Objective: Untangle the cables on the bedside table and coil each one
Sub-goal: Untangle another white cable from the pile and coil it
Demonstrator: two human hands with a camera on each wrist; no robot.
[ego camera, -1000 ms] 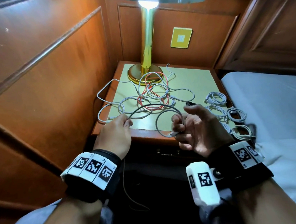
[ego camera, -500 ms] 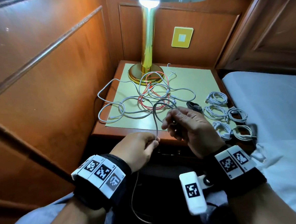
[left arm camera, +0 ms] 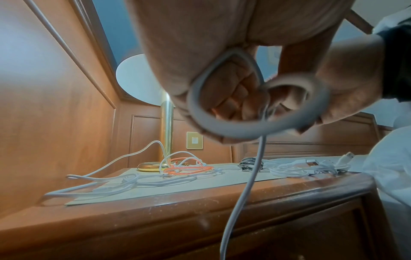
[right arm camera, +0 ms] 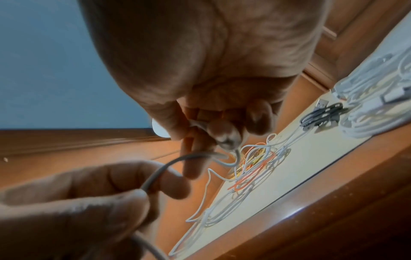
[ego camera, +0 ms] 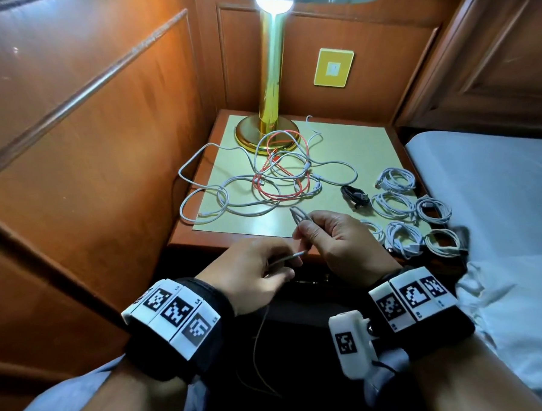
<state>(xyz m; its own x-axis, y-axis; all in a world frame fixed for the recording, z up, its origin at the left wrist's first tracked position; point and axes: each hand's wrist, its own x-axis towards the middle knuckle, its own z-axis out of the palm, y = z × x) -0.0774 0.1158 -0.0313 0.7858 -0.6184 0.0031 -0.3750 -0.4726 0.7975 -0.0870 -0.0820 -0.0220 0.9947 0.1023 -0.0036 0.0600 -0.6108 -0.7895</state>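
Just in front of the bedside table (ego camera: 202,240), my right hand (ego camera: 302,232) pinches a small tight loop of a grey cable (ego camera: 297,215). My left hand (ego camera: 293,262) pinches the same cable's run (ego camera: 285,259) close beside it, and the tail (ego camera: 259,328) hangs down toward the floor. In the left wrist view the grey cable (left arm camera: 222,130) curls round my fingers. In the right wrist view my thumb and fingertips (right arm camera: 224,135) clamp the loop. A tangle of white and red cables (ego camera: 277,179) lies on the table mat.
A brass lamp (ego camera: 269,79) stands at the table's back, with the tangle lying over its base. Several coiled white cables (ego camera: 397,180) and a coiled black one (ego camera: 355,196) sit along the right side. Wood panelling closes the left; a bed (ego camera: 498,193) lies to the right.
The wide grey loop held over the table has been drawn down into a small tight loop in my right hand. My left hand slid right and back toward me along the cable.
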